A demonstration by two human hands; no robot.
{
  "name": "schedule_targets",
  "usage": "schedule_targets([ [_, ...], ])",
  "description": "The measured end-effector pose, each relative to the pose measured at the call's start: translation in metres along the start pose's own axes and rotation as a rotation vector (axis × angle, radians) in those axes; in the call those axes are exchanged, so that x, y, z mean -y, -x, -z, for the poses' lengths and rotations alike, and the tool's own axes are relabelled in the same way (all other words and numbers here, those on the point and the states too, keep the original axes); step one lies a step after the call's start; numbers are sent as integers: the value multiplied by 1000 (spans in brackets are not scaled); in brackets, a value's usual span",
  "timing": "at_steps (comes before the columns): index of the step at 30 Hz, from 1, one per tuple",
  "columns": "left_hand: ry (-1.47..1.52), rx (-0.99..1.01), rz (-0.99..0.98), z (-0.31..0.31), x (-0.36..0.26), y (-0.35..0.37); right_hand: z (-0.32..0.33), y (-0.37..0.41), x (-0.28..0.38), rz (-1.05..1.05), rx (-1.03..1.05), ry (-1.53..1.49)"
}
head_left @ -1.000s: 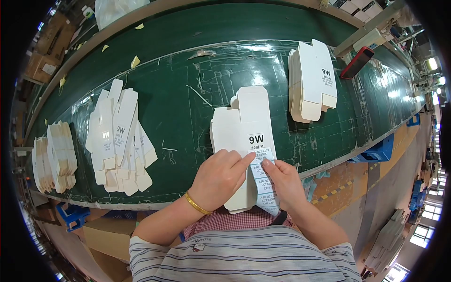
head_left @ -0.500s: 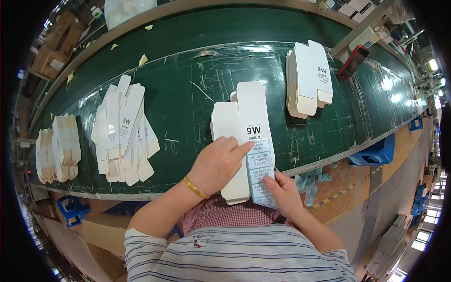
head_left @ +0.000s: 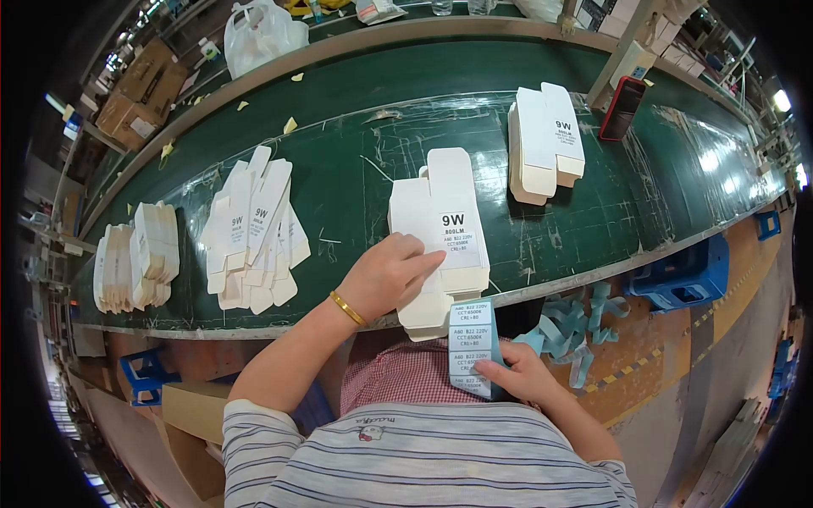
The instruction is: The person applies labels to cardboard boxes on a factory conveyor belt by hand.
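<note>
A stack of flat white cartons (head_left: 457,190) marked 9W lies at the table's front edge. My left hand (head_left: 383,275) is over its left side, index finger stretched onto the small printed text under 800LM, the other fingers curled; nothing shows in it. Below the stack, my right hand (head_left: 517,370) holds a light-blue strip of labels (head_left: 471,338), thumb on top. The strip's upper end is near the carton's bottom edge.
Fanned cartons (head_left: 254,229) and upright bundles (head_left: 157,245) lie to the left. Another carton stack (head_left: 546,140) and a red-cased phone (head_left: 622,108) are at the right. Blue backing strips (head_left: 584,322) hang near a blue stool (head_left: 690,271). A plastic bag (head_left: 262,38) is behind.
The label strip and my right hand have moved down, off the carton. A label's text now shows on the carton under my left index finger. The view has shifted.
</note>
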State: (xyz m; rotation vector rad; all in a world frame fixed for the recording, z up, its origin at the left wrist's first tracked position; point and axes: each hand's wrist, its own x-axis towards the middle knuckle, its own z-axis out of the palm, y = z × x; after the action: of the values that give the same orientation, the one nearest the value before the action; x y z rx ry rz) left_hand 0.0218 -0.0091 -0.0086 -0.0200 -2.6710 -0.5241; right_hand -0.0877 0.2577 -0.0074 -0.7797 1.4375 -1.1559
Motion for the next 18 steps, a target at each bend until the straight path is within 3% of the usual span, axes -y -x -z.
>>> schedule_targets([
  [6,-222,156,121,-10,-27,-35,-4,2,-15,-19,-7,-3],
  [14,-219,12,-90,-15,-17,-18,-4,6,-17,-33,-107,-74],
  [18,-340,117,-148,-17,-20,-22,-8,-1,-7,-30,-121,-53],
])
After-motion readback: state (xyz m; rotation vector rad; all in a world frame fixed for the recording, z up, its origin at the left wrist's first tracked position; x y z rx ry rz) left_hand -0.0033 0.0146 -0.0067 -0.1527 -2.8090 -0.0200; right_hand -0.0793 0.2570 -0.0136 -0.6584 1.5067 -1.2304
